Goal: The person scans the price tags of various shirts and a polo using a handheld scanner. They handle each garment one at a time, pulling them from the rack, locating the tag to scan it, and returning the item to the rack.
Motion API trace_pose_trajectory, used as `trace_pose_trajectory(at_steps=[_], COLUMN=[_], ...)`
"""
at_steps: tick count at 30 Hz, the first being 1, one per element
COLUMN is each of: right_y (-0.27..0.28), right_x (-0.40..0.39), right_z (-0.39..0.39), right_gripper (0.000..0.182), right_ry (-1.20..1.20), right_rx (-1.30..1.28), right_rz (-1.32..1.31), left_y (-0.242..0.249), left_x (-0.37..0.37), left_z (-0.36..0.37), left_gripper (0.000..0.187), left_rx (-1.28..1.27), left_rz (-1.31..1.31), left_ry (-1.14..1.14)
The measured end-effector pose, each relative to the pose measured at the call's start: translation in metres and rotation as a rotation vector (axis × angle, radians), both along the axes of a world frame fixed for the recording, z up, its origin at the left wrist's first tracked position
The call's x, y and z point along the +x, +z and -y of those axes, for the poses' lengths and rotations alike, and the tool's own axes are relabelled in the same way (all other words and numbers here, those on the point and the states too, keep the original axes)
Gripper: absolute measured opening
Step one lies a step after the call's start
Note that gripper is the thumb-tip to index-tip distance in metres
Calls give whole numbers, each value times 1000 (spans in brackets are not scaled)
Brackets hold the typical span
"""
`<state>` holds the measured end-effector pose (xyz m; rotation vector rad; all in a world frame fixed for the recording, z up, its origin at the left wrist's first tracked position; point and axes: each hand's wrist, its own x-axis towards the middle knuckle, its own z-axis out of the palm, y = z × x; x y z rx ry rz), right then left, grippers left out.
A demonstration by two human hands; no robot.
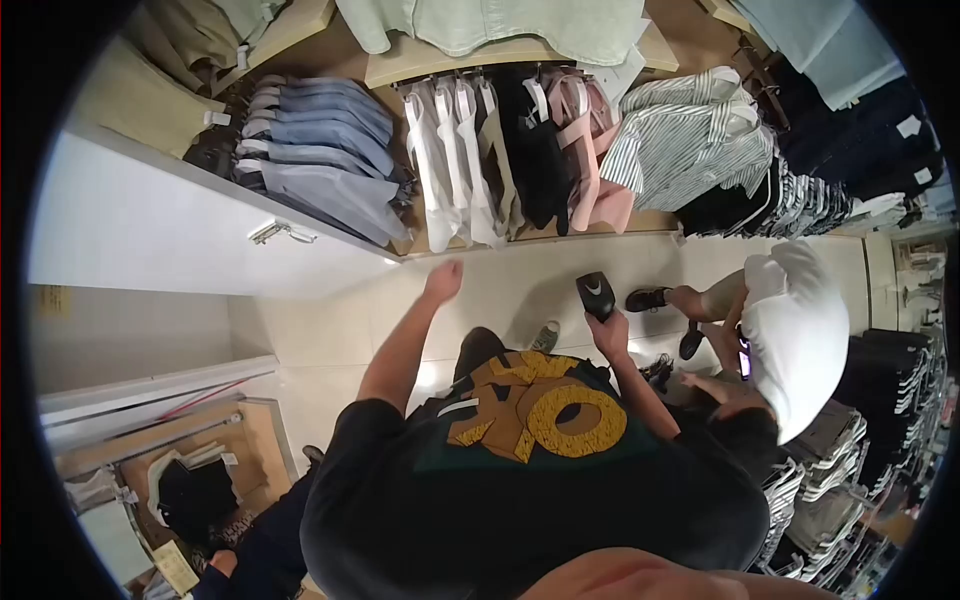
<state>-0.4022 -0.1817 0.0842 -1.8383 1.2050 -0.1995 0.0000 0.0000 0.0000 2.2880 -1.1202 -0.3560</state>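
Note:
My right hand point(607, 333) grips a black handheld scanner point(595, 294) by its lower end, in front of my body over the floor. A pale curved mark shows on the scanner's dark face. Stretched forward, my left hand point(443, 281) has its fingers curled in and nothing visible in them. It is nearest to the white garments point(460, 170) hanging on the rack ahead, apart from them. Beside these hang a black garment point(541, 165), pink garments point(590, 150) and striped shirts point(690, 140).
Blue shirts point(325, 140) hang at the left, behind a white cabinet panel point(190, 220) with a metal latch point(282, 234). A person in a white top point(800, 330) bends at my right, by a lit phone point(744, 360). Another person's dark sleeve point(270, 535) shows lower left.

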Motion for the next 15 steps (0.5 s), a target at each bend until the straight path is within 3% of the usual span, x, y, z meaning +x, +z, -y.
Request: trace_pose_trajectory(at_steps=[1, 2, 3, 5, 8, 10, 12, 15], right_y=[10, 18, 40, 41, 43, 51, 61, 78], right_x=[11, 20, -28, 7, 47, 59, 70, 85], right_z=[-7, -13, 35, 44, 58, 58, 62, 58], right_gripper=[40, 38, 38, 37, 34, 31, 29, 26], right_ry=[-1, -3, 21, 57, 67, 40, 14, -6], right_rx=[-91, -182, -211, -241, -201, -157, -127, -108], right_rz=[96, 190, 81, 132, 180, 183, 193, 248], left_y=[2, 48, 55, 119, 164, 162, 149, 146], left_x=[6, 18, -36, -5, 27, 48, 79, 117], left_z=[-11, 17, 97, 157, 222, 249, 277, 314], left_gripper=[25, 24, 24, 25, 36, 42, 54, 67], left_rx=[11, -21, -97, -244, -236, -166, -291, -300], left_rz=[10, 46, -37, 0, 101, 76, 285, 361], left_ry=[10, -18, -42, -13, -20, -14, -60, -146])
